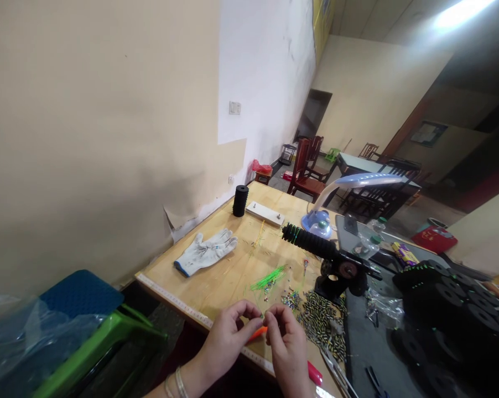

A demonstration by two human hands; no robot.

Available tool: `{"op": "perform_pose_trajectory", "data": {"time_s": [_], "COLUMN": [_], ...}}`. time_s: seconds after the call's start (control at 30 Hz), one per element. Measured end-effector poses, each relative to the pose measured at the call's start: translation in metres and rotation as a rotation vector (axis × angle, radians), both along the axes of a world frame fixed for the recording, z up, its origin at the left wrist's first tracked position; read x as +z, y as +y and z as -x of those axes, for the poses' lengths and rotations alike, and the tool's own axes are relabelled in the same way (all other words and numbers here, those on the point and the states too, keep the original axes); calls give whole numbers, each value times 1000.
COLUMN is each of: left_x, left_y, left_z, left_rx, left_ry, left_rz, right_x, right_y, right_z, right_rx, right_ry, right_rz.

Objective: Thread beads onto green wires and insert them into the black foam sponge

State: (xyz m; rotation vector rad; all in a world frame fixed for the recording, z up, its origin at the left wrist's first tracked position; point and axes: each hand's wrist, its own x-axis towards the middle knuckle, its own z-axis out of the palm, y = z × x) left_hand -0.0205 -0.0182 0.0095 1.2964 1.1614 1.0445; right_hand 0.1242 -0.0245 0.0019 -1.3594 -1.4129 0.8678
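Observation:
Near the front edge of the wooden table, my left hand and my right hand almost meet, each with thumb and forefinger pinched. Whatever lies between the fingertips is too small to name. Just under the fingers shows an orange object, partly hidden. Beyond my hands is a bundle of thin green strands. Small multicoloured beads and a heap of black-and-yellow striped pieces lie to the right. A black ribbed cylinder juts leftward from a black stand.
A white work glove lies at left, with an upright black ribbed cylinder and a white bar behind. A blue lamp arches over the back right. Black spools crowd the right side; a green stool stands lower left.

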Motion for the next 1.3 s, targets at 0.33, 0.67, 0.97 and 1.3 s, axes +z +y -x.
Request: {"op": "perform_pose_trajectory", "data": {"time_s": [0.33, 0.67, 0.97, 1.3], "left_x": [9, 13, 29, 45], "left_y": [4, 11, 76, 145], "left_z": [-10, -27, -91, -116], "left_rx": [-41, -64, -83, 82], "left_ry": [-137, -240, -405, -516], "left_rz": [82, 147, -84, -85], "right_x": [5, 11, 67, 114], "right_y": [3, 15, 73, 170], "right_z": [-9, -23, -71, -88], "right_rx": [-16, -73, -206, -51], "right_ry": [-34, -130, -496, -609], "right_rz": [-68, -169, -354, -139]}}
